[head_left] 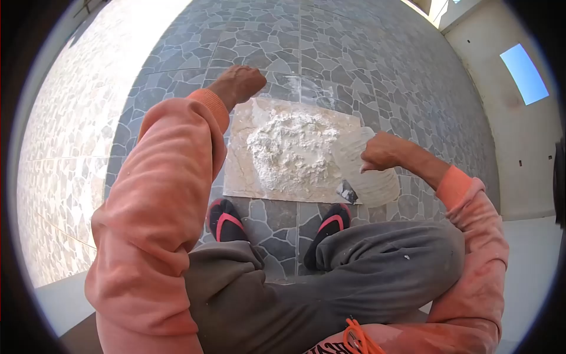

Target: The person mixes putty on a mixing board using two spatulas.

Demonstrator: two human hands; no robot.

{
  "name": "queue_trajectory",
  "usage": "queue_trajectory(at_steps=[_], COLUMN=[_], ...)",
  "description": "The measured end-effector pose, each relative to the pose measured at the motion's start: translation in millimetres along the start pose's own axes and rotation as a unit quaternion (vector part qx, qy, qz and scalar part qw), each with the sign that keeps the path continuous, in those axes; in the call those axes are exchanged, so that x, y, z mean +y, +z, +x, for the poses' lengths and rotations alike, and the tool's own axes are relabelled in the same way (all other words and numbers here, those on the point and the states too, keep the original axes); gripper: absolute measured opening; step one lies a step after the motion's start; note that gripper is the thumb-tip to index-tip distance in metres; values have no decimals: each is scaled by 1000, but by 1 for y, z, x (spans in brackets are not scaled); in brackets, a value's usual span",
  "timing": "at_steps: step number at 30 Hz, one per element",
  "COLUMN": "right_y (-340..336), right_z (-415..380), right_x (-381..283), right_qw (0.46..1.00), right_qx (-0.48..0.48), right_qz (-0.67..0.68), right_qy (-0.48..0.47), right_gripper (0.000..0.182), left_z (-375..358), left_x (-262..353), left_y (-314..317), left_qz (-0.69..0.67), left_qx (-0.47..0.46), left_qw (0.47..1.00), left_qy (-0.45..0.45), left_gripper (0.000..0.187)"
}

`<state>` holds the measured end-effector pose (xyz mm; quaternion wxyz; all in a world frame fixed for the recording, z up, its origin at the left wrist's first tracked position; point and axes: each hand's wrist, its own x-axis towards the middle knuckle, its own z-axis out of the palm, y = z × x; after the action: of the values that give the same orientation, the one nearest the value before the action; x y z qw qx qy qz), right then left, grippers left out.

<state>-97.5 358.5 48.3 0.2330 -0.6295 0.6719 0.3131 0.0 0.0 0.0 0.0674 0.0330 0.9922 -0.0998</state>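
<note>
A mound of white powder (295, 144) with lumps in it lies spread on a square beige tile (239, 177) on the floor in front of me. My left hand (239, 82) is closed in a fist over the tile's far left corner; whatever is in its fingers is hidden. On the other side, my right hand (380, 152) is closed on the upper part of a translucent, ribbed plastic container (377, 183). The container leans over the tile's right edge, overlapping the powder in this view. A small dark and silvery patch (346, 192) shows at its lower left.
My two dark shoes (225, 221) with pink straps stand just before the tile's near edge. Grey stone-patterned floor tiles (259, 35) surround it, with white smears beyond the far edge. Bright sunlight falls on the left, and a pale wall (507, 130) with an opening rises on the right.
</note>
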Motion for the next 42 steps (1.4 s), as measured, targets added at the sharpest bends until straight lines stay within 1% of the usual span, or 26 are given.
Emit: queue_trajectory(at_steps=[2, 3, 5, 8, 12, 15, 16, 18, 21, 23, 24, 27, 28, 31, 33, 34, 37, 39, 40, 42], right_y=[7, 16, 23, 37, 87, 116, 129, 156, 211, 232, 241, 281, 291, 310, 317, 320, 320, 319, 316, 310], right_z=[-8, -3, -19, -46, -72, -92, -94, -103, -109, -115, -117, -135, -141, -157, -161, -161, -162, -159, -159, -154], right_x=[6, 2, 22, 39, 76, 88, 92, 102, 117, 118, 119, 126, 124, 117, 110, 107, 99, 97, 95, 94], right_qw=[1000, 999, 996, 985, 947, 910, 899, 874, 854, 840, 833, 785, 777, 748, 723, 718, 709, 713, 712, 710], right_qx=[16, 40, 69, 103, 187, 206, 209, 207, 255, 229, 216, 240, 238, 239, 236, 226, 199, 188, 186, 186], right_qz=[8, 28, 33, 82, 158, 233, 246, 270, 270, 268, 265, 280, 283, 295, 320, 328, 336, 320, 333, 359], right_qy=[12, 12, 41, 115, 209, 273, 297, 348, 365, 413, 434, 498, 509, 544, 565, 571, 587, 595, 589, 577], right_gripper=[48, 48, 49, 51, 52, 50, 48, 46, 44, 44, 44, 45, 45, 47, 48, 48, 47, 45, 44, 43], left_z=[0, -11, -9, -15, -3, 5, 13, 27, 42, 43, 48, 55, 54, 66, 75, 79, 105, 118, 123, 131], left_x=[0, -3, -6, -11, -54, -78, -91, -108, -122, -117, -118, -118, -117, -104, -102, -103, -114, -114, -111, -114], left_y=[2, 5, 1, 13, 35, 2, 7, 16, 40, 62, 83, 124, 132, 150, 155, 157, 182, 191, 194, 193], left_qz=[-11, -20, -56, -166, -278, -313, -323, -369, -422, -443, -439, -467, -511, -488, -496, -499, -460, -455, -454, -453], left_qx=[-8, -21, -2, 42, 70, -37, -29, -23, -31, -32, -29, -32, -30, 31, 22, 16, -10, -10, -8, -44], left_qw=[1000, 1000, 998, 985, 956, 943, 937, 921, 895, 883, 881, 869, 846, 846, 845, 844, 876, 879, 880, 880], left_qy=[2, 4, 4, -31, -55, -109, -127, -126, -139, -155, -175, -159, -148, -210, -200, -195, -142, -143, -143, -136], left_gripper=[21, 21, 22, 27, 38, 41, 41, 37, 35, 37, 40, 46, 50, 39, 39, 40, 42, 43, 44, 45])
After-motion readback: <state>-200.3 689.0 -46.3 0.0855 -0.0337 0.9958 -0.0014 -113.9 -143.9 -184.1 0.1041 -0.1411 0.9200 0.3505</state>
